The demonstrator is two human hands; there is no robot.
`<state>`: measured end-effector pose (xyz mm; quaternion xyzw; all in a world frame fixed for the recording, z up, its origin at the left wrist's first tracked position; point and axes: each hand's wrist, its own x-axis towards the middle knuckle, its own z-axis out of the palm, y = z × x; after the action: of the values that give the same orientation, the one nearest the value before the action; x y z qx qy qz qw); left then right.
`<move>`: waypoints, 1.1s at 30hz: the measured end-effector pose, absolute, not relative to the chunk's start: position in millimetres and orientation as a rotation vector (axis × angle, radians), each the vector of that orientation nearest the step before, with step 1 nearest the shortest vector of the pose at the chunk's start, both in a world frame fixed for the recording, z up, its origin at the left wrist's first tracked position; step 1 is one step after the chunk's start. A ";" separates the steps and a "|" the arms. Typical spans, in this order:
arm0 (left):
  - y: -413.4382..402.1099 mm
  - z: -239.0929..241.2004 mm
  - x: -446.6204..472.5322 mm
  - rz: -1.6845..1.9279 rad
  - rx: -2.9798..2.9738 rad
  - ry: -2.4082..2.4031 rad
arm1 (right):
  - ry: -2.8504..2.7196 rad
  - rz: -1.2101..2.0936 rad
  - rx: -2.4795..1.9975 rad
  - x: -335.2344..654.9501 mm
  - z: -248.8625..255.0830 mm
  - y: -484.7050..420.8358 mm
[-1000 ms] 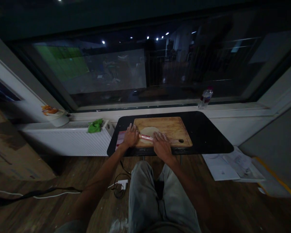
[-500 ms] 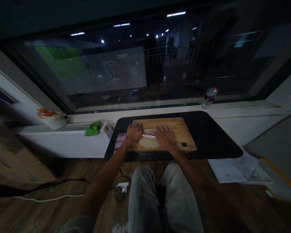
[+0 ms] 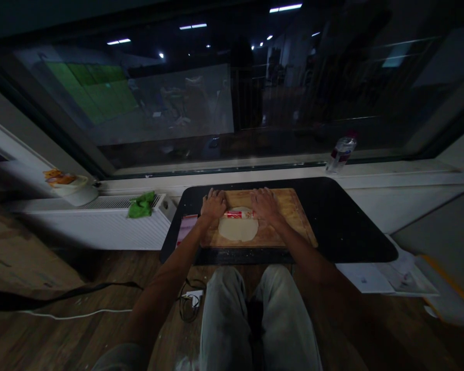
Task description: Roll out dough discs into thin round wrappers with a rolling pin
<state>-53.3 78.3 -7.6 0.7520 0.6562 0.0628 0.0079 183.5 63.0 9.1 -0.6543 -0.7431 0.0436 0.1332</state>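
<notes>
A round sheet of pale dough lies on the wooden cutting board. Across its far part rests a rolling pin with a red and white printed wrapper. My left hand presses on the pin's left end, fingers pointing forward over it. On the right end lies my right hand, likewise with its fingers reaching forward. Both palms hide the ends of the pin. The board sits on a black tabletop.
A pink printed packet lies left of the board. On the radiator are a green cloth and a white bowl. A plastic bottle stands on the windowsill. Cables and a white adapter lie on the floor.
Both hands have pushed the rolling pin forward, from the middle of the dough towards its far edge. The pin has turned, so more red shows. The view has shifted slightly.
</notes>
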 end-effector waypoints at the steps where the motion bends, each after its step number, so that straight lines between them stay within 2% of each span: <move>1: 81.8 -8.7 -53.3 0.209 2.352 2.055 | -2.140 0.095 -1.884 183.6 10.8 64.1; 9: 94.2 -17.0 -55.4 0.228 2.323 2.090 | -2.161 0.031 -1.835 184.2 16.2 76.3; 24: 49.1 -21.9 -58.5 0.222 2.332 2.140 | -2.298 0.208 -1.935 184.9 -0.4 45.5; 33: 23.0 -19.3 -61.9 0.144 2.345 2.123 | -2.271 0.043 -1.852 179.2 -3.4 6.3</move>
<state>-61.9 23.0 -19.3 0.7405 0.6704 0.0455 -0.0124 179.2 6.3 -3.4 -0.6284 -0.7706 0.0145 0.1049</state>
